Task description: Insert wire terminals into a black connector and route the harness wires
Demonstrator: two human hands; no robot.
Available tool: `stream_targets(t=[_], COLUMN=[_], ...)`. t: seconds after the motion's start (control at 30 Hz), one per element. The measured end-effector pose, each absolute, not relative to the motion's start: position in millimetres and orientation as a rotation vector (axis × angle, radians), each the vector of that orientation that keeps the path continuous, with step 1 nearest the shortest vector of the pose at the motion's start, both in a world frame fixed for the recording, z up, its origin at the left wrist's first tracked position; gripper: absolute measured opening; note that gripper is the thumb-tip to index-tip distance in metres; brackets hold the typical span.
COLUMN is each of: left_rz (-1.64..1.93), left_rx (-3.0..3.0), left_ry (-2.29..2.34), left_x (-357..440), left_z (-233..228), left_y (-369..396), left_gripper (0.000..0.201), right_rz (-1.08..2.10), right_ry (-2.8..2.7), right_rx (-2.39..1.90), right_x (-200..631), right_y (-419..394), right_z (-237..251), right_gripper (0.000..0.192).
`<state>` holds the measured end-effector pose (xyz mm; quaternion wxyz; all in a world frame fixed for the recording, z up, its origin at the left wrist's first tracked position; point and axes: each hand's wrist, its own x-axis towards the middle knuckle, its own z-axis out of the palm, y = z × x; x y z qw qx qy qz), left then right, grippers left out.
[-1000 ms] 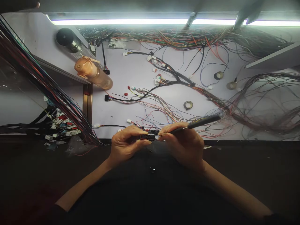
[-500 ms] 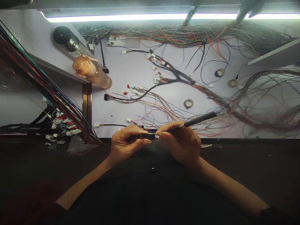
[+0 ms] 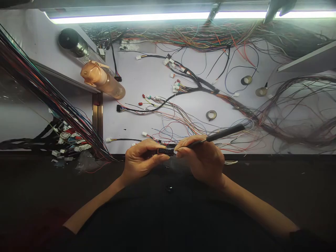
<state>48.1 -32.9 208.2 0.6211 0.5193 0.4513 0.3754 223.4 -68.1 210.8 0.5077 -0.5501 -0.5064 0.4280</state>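
A black wire connector [image 3: 165,151] is pinched between the thumb and fingers of my left hand [image 3: 141,157], near the table's front edge. My right hand [image 3: 202,157] is closed round a slim black-handled tool [image 3: 223,134], whose handle points up to the right. Its tip is hidden by the fingers. The right thumb and fingertips meet at the connector's right end, where thin pale wires show between them. Whether those fingers also grip the wires I cannot tell. Behind both hands lie loose wires [image 3: 181,115] and a white plug [image 3: 144,134].
A branched wire harness [image 3: 204,85] crosses the white table [image 3: 131,126]. Rolls of tape [image 3: 211,115] lie to the right. An orange bottle [image 3: 103,80] lies at the left, near a hanging wire bundle [image 3: 52,91]. More wires [image 3: 183,38] line the back under a lamp [image 3: 131,18].
Both hands keep nearly the same place and grip. The tool's handle end has shifted very slightly up and to the right, and the connector's face shows a little more.
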Motion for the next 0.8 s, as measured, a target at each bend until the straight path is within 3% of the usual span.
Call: stream_targets(t=[0.5,0.8], left_rz=[0.833,0.733], left_rx=[1.141,0.938], left_ry=[1.051,1.088], left_x=[48.7,48.6], left_z=[207.7,207.4], left_y=[-32.8,-36.1], left_gripper=[0.012,0.009], right_rz=[1.110,0.889], right_ry=[-1.174,-1.483], right_rx=[-1.309,-1.393], right_x=[223.7,228.1], right_y=[-67.0,-65.7], right_z=[207.6,211.8], right_gripper=[0.009,0.009])
